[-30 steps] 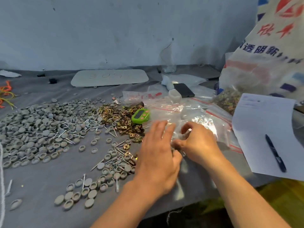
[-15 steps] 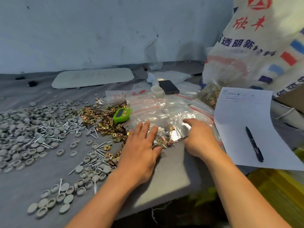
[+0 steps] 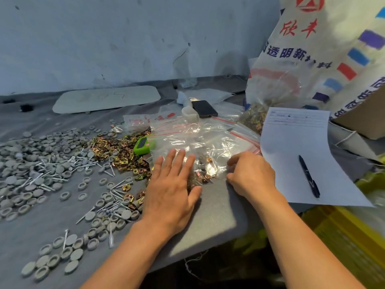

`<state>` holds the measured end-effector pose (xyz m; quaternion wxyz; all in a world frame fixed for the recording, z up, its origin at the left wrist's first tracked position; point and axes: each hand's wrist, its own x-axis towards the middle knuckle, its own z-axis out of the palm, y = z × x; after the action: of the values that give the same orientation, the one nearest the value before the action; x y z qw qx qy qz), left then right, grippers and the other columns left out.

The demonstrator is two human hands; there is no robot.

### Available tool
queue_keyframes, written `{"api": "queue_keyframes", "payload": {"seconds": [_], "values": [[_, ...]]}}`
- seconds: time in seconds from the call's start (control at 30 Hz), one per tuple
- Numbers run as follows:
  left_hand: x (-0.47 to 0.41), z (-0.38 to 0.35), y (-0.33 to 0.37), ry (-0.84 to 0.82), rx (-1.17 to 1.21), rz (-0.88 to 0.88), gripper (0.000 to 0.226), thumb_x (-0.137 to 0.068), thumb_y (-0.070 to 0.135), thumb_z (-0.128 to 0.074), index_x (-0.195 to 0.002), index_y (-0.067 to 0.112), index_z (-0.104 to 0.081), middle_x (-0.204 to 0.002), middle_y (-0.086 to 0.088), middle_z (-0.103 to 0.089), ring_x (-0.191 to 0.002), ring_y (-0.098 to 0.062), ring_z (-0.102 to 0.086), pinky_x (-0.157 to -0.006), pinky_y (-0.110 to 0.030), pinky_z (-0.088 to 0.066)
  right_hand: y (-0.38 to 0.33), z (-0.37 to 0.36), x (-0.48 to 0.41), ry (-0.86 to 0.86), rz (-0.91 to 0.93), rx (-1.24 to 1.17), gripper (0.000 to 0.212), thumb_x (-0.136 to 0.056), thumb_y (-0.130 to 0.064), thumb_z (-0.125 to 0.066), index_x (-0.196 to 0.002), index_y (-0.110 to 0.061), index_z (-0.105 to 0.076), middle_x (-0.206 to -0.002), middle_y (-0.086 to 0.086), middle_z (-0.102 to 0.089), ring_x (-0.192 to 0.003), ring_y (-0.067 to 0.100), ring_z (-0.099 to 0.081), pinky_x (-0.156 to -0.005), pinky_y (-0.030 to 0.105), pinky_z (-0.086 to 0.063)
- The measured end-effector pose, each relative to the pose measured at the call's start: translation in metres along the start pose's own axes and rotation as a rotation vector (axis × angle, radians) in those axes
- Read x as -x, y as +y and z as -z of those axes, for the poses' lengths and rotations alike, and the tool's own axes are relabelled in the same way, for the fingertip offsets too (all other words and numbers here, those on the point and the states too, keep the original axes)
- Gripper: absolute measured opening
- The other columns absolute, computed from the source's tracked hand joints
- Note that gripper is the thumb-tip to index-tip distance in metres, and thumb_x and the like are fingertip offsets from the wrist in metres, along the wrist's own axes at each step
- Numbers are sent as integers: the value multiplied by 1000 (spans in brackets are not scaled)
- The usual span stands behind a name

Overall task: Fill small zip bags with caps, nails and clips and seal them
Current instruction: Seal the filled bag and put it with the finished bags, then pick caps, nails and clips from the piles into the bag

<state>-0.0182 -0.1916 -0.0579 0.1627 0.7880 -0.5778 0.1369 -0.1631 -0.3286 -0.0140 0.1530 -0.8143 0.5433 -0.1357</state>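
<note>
your left hand (image 3: 173,184) lies flat, fingers straight, pressing the filled zip bag (image 3: 205,170) onto the desk (image 3: 214,215), while your right hand (image 3: 250,174), at the bag's 3 o'clock, has its fingers curled and seems to pinch the bag's edge. the bag sits near the desk's front edge, with loose clips (image 3: 120,151) at its 9 o'clock and empty bags (image 3: 198,138) at 12 o'clock. to seal well, i'd push the air toward the mouth, clear any clip off the strip, then run the pinch along it end to end.
</note>
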Motion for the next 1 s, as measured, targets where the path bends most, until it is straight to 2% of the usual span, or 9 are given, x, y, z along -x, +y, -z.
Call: {"api": "queue_keyframes", "payload": {"seconds": [0.13, 0.2, 0.3, 0.4, 0.57, 0.73, 0.8, 0.9, 1.0], "values": [[-2, -11, 3, -79, 68, -34, 73, -100, 68, -27, -163, 37, -7, -172, 7, -1, -157, -12, 10, -121, -31, 22, 7, 3, -1, -15, 13, -43, 19, -87, -6, -75, -89, -24, -81, -96, 4, -76, -92, 25, -69, -89, 40, -60], [-1, -11, 0, -87, 83, -55, 73, -100, 65, -31, -163, 36, -9, -172, 8, -3, -157, -11, 8, -123, -32, 18, 13, 6, 2, -12, -1, -74, 16, -85, -15, -79, -97, -25, -80, -99, 2, -77, -94, 23, -69, -87, 36, -58], [-2, -10, -8, -103, 120, -93, 69, -101, 60, -33, -162, 37, -11, -171, 10, -7, -157, -8, 7, -123, -31, 16, 17, 7, 9, -132, 31, -52, 44, -78, -29, -88, -120, -33, -74, -115, -6, -74, -100, 18, -66, -83, 31, -53], [-7, -11, -10, -119, 171, -126, 68, -99, 58, -39, -161, 39, -18, -170, 12, -13, -156, -7, 2, -123, -27, 15, 17, 7, 13, -141, 36, -27, 24, -80, -25, -87, -100, -35, -78, -110, -8, -74, -95, 16, -66, -81, 30, -56], [-6, -9, -10, -137, 224, -107, 70, -95, 58, -43, -160, 41, -24, -169, 13, -18, -156, -6, -2, -123, -27, 12, 8, 4, 21, 121, -38, 25, 13, -93, -26, -70, -99, -29, -81, -98, -3, -73, -82, 20, -54, -73, 33, -47], [-4, -7, -7, -141, 218, -104, 68, -96, 57, -43, -160, 41, -24, -169, 12, -18, -156, -7, -3, -122, -27, 12, 13, 14, 24, 398, -180, -360, 9, -86, -26, -82, -79, -32, -81, -81, -10, -75, -71, 10, -59, -57, 19, -39], [-5, -6, -5, -140, 223, -102, 68, -95, 56, -43, -160, 40, -25, -169, 12, -19, -156, -7, -4, -123, -27, 12, 15, 15, 23, 318, -174, -372, 13, -79, -27, -90, -72, -30, -80, -75, -12, -72, -71, 5, -60, -53, 16, -37], [-6, -5, -3, -138, 220, -103, 70, -93, 57, -40, -159, 40, -27, -169, 12, -21, -156, -8, -6, -124, -28, 11, 18, 14, 19, 48, -200, -447, 20, -71, -27, -96, -66, -23, -77, -74, -7, -73, -76, 10, -65, -58, 26, -47], [-6, -5, -4, -132, 218, -100, 70, -90, 58, -38, -158, 41, -29, -168, 12, -23, -156, -8, -7, -124, -29, 9, 17, 19, 19, -73, -235, -946, 13, -72, -18, -92, -71, -16, -80, -78, -4, -78, -83, 14, -69, -67, 29, -45]]}}
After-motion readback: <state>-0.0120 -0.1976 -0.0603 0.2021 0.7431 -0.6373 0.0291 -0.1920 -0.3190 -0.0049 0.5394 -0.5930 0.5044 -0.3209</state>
